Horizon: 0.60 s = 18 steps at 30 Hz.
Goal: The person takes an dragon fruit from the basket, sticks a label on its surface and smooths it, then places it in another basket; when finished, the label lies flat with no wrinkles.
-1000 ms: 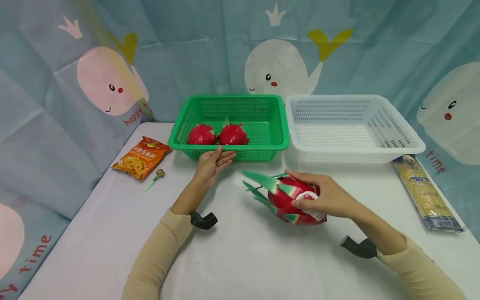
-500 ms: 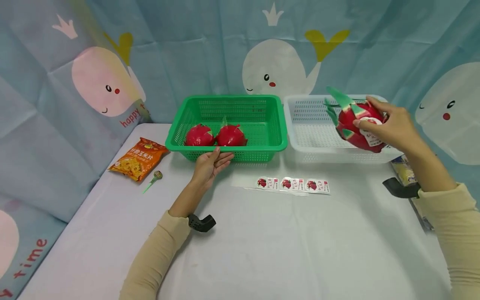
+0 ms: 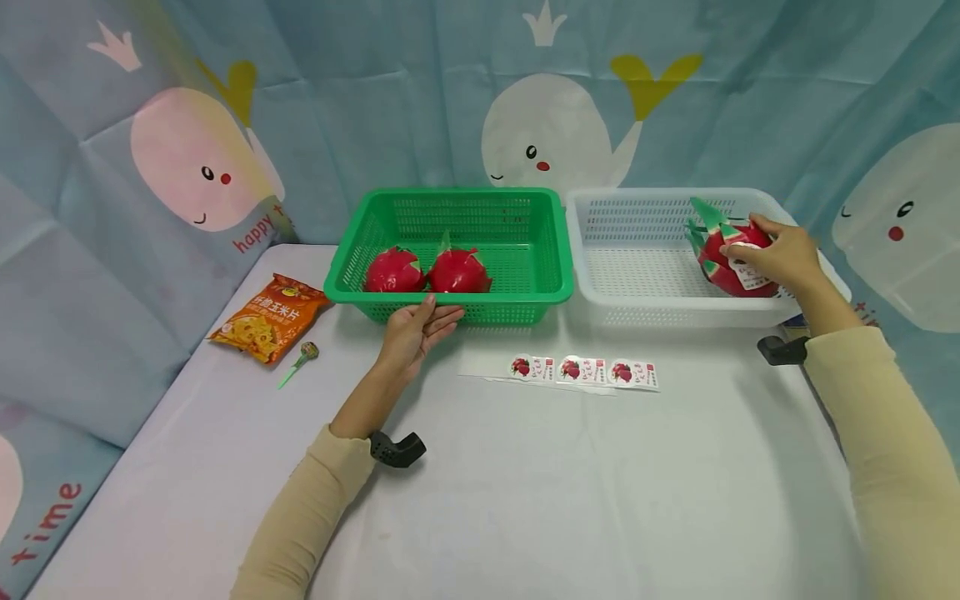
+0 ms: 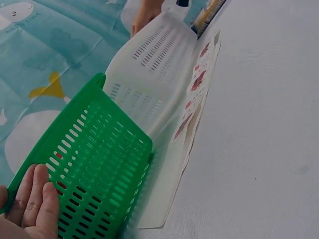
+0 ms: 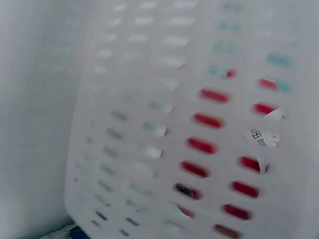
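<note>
At the right end of the white basket (image 3: 637, 310), my right hand (image 3: 791, 258) grips a red dragon fruit (image 3: 738, 267) with green leaf tips and a white label on its side. Through the basket's slots, the right wrist view shows red patches of the dragon fruit (image 5: 202, 145). My left hand (image 3: 411, 335) holds the front rim of the green basket (image 3: 517, 297), thumb over the rim and fingers (image 4: 35, 196) laid along the outer wall. Two more dragon fruits, one on the left (image 3: 395, 271) and one beside it (image 3: 459, 271), lie inside the green basket.
A sheet with three dragon fruit stickers (image 3: 581, 370) lies before the baskets. An orange snack bag (image 3: 272, 318) and a lollipop (image 3: 306, 354) are at the left. A yellow and blue packet (image 4: 208, 17) lies beyond the white basket. A whale-print curtain (image 3: 420, 100) hangs behind.
My right hand has carried the dragon fruit from over the table rightward and back, then down into the white basket, uncovering the sticker sheet. My left hand stays on the green basket's rim.
</note>
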Tool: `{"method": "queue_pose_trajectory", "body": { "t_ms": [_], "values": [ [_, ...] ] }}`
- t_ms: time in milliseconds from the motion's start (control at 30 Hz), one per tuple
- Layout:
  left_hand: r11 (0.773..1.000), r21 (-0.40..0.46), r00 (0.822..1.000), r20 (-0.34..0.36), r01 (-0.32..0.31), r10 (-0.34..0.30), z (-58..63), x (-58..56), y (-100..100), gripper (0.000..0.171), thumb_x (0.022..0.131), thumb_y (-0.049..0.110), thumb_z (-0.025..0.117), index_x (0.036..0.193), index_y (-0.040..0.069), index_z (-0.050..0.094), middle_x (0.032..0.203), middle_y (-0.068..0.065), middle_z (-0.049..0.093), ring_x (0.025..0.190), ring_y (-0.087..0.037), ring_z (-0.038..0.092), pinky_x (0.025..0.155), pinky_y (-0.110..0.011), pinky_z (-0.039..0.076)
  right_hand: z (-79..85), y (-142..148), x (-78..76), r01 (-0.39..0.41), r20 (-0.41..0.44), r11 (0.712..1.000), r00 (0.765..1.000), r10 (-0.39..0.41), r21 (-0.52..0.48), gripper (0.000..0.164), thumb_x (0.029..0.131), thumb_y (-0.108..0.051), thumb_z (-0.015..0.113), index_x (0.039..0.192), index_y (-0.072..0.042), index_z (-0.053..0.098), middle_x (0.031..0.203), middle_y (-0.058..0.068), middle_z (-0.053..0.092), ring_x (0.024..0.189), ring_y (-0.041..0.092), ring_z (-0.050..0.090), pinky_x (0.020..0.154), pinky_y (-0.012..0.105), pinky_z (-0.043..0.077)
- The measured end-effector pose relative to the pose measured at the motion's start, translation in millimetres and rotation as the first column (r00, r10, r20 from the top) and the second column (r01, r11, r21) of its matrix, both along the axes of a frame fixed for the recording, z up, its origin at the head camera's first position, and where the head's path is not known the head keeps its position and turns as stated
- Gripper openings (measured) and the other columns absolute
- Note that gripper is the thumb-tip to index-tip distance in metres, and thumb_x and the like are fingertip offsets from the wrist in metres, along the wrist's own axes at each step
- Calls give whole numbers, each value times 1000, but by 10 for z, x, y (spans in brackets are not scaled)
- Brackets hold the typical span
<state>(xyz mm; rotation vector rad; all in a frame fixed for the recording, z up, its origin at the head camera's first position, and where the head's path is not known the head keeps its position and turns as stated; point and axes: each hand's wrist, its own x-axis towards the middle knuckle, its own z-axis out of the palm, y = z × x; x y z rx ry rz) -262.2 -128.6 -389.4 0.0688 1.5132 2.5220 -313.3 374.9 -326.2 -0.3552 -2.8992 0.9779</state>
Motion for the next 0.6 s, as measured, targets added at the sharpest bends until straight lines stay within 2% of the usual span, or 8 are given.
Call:
{"method": "queue_pose_trajectory", "body": {
  "t_ms": [133, 300, 500, 600],
  "values": [
    [1000, -4, 1000, 0, 0, 0, -11, 3, 3, 28, 96, 23, 45, 99, -3, 51, 89, -4, 72, 88, -13, 69, 79, -25, 53, -85, 53, -30, 11, 63, 1000, 998, -12, 12, 86, 84, -59, 50, 146, -21, 3, 146, 33, 14, 121, 50, 25, 94, 63, 37],
    [1000, 0, 1000, -5, -2, 2, -22, -7, -2, 26, 95, 23, 47, 94, -2, 54, 88, -5, 72, 87, -14, 69, 79, -26, 53, -137, 60, -76, -4, 134, 999, 991, -3, 53, 89, 84, -59, 51, 145, -17, 2, 145, 35, 13, 120, 51, 24, 97, 66, 31],
    [1000, -19, 1000, -5, -16, 16, -10, -11, -21, 26, 95, 24, 49, 90, -1, 53, 87, -4, 72, 86, -14, 69, 80, -27, 53, -109, 67, -82, -39, 169, 998, 985, 31, 42, 93, 84, -58, 51, 146, -13, -4, 143, 37, 13, 119, 52, 24, 97, 68, 28],
    [999, -35, 1000, 16, -18, 19, 10, -10, -16, 25, 94, 24, 50, 93, -1, 53, 87, -4, 72, 86, -13, 69, 81, -27, 52, -64, 52, -44, -25, 173, 998, 985, 15, 53, 90, 87, -54, 49, 146, -10, -2, 143, 38, 12, 121, 53, 23, 98, 68, 26]
  ]
}}
